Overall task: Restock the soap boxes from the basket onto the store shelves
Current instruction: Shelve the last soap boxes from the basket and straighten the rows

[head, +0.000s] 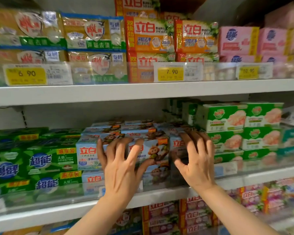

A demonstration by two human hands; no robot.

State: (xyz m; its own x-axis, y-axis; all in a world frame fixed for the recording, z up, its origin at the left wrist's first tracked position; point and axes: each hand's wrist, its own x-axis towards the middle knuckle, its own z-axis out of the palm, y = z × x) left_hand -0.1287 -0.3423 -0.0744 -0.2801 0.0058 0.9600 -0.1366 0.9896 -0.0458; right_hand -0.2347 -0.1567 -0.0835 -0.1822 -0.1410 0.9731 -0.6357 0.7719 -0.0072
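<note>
Light-blue soap boxes [87,156] printed with a cartoon monkey stand stacked in rows on the middle shelf [58,213]. My left hand [121,167] lies with spread fingers against the fronts of the left and middle top boxes [157,150]. My right hand [196,160] presses with spread fingers on the rightmost blue box [176,144], its fingertips at that box's top edge. Neither hand grips a box. The basket is out of view.
Green soap packs [41,160] fill the shelf to the left, green-and-white boxes [227,119] to the right. The upper shelf [143,92] carries yellow, orange [149,34] and pink packs behind price tags [171,72]. A clear plastic rail runs along each shelf front.
</note>
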